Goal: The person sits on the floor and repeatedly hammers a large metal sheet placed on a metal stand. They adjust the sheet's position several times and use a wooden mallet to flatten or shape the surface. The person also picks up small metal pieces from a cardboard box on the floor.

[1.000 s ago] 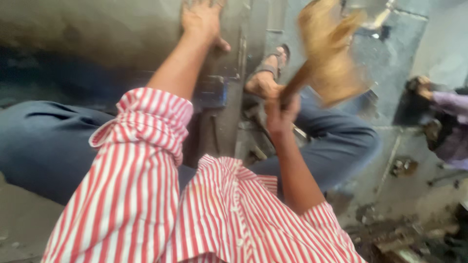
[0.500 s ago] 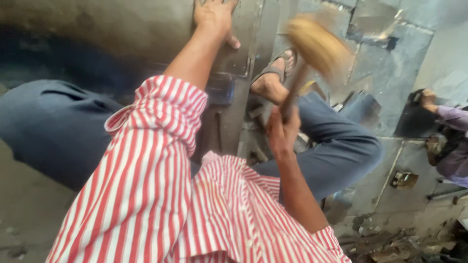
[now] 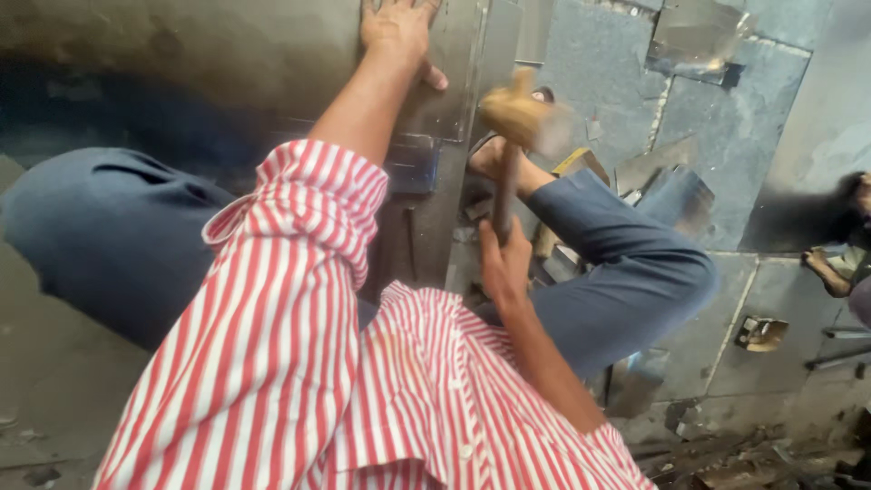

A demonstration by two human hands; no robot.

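- The left hand [image 3: 396,32] lies flat and open on a grey metal sheet [image 3: 458,82] on the floor.
- The right hand [image 3: 504,263] grips a wooden mallet [image 3: 519,118] above the sheet.

Wooden mallet [image 3: 513,122]: tan head blurred, dark handle upright, above the metal sheet [image 3: 454,82]. Sheet: grey, flat beneath the mallet.

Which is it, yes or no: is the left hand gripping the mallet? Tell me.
No: the left hand lies flat on the metal sheet, while the right hand grips the wooden mallet by its handle.
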